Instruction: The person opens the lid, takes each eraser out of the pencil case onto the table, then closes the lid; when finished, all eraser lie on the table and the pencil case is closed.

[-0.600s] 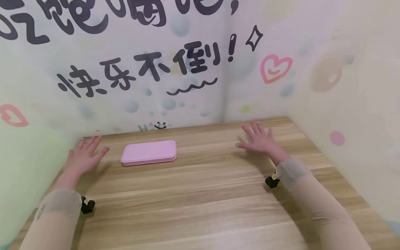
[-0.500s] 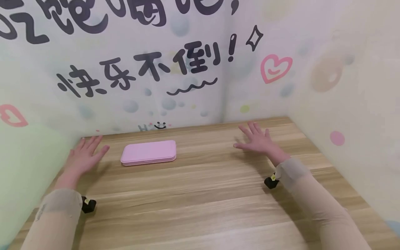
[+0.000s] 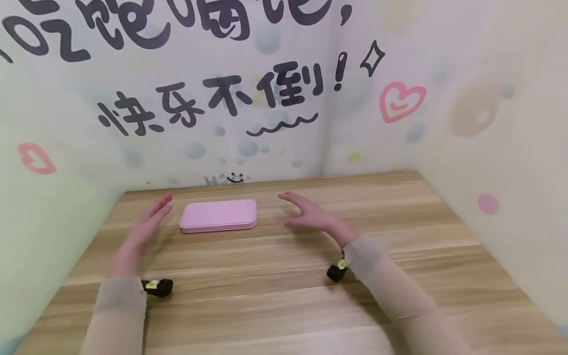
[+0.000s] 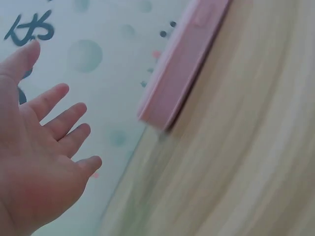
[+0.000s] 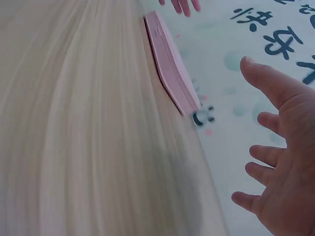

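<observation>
A flat pink case [image 3: 219, 216] with rounded corners lies closed on the wooden table, toward its back edge. My left hand [image 3: 146, 224] is just left of the case, held above the table with its palm turned toward it. On the other side, my right hand [image 3: 310, 214] hovers a short way right of the case, thumb and fingers spread. Neither hand touches the case. In the left wrist view the left hand [image 4: 44, 152] shows loosely spread fingers and holds nothing. The right wrist view has the right hand [image 5: 288, 152] with fingers apart, also holding nothing.
The wood-grain table [image 3: 248, 296] meets a white back wall [image 3: 284, 148] printed with black characters, hearts and bubbles. Side walls stand left and right. A small black wrist camera [image 3: 159, 287] sits on the left wrist, another black camera [image 3: 337, 271] on the right.
Both hands have moved inward toward the pink case, the right one farther leftward. The left palm has turned to face inward. The head view has shifted slightly; the case stays in place.
</observation>
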`<action>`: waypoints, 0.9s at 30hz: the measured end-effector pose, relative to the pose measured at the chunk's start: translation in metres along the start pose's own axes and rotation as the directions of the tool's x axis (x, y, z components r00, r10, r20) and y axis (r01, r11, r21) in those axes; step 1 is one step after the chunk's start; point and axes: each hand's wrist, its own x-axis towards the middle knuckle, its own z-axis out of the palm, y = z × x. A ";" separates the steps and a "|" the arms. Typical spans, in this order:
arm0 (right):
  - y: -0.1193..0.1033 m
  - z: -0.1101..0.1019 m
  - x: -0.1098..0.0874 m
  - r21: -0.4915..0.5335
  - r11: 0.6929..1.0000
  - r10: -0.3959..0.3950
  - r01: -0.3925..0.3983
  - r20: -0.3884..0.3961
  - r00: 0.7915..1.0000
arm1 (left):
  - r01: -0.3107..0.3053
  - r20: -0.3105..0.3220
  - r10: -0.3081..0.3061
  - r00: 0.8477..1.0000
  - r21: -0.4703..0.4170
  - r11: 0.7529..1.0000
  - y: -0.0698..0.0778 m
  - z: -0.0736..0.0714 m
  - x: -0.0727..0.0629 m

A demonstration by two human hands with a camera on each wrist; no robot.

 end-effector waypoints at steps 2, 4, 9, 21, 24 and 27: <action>-0.005 0.013 0.015 0.074 0.997 0.019 -0.020 0.004 1.000 | -0.014 -0.016 0.012 1.000 -0.126 0.992 0.000 0.004 0.004; -0.007 0.025 0.029 0.155 0.987 0.045 -0.045 0.003 0.999 | -0.021 -0.024 0.017 1.000 -0.193 0.981 0.000 0.008 0.008; -0.012 0.052 0.054 0.329 0.940 0.107 -0.086 -0.045 0.993 | 0.008 0.003 -0.007 1.000 -0.219 0.976 -0.002 0.015 0.015; -0.022 0.080 0.082 0.338 0.938 0.100 -0.083 -0.036 0.994 | 0.085 0.151 -0.081 0.985 -0.026 0.996 -0.035 0.015 0.030; -0.023 0.082 0.086 0.258 0.964 0.076 -0.069 -0.019 0.997 | 0.110 0.179 -0.116 0.977 0.043 0.993 -0.039 0.014 0.031; -0.021 0.082 0.090 0.189 0.980 0.072 -0.068 -0.011 0.997 | 0.112 0.204 -0.135 0.970 0.119 0.987 -0.039 0.014 0.033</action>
